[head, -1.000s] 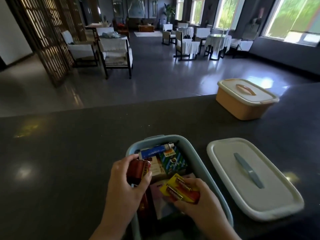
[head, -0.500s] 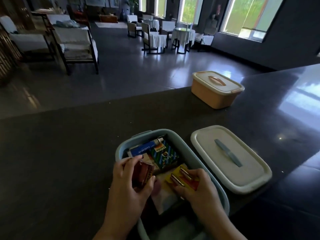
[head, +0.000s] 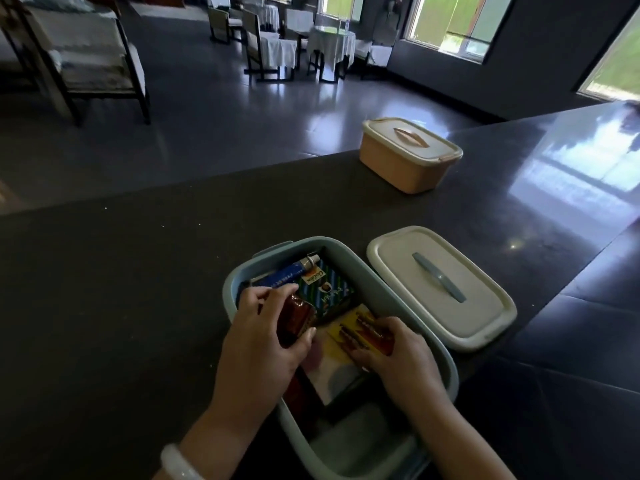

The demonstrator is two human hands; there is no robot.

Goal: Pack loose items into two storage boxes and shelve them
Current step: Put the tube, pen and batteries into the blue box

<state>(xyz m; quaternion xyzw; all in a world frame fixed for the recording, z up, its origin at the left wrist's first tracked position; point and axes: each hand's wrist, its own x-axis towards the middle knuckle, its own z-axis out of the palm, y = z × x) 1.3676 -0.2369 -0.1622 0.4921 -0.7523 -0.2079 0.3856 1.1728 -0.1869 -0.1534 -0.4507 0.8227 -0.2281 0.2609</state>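
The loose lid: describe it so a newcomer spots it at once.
On the dark counter, find the open blue box nearest the person. The lid lies flat just right of it, cream with a grey-blue handle; the other lid sits shut on the orange box.

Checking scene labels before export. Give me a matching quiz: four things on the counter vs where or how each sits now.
Things:
1. orange box
2. white lid
3. battery pack
4. blue tube

States:
A. lying flat on the counter beside the blue box
B. at the far end inside the blue box
C. closed, standing apart at the counter's far edge
D. held by the right hand over the blue box

Pairs: 1-C, 2-A, 3-D, 4-B
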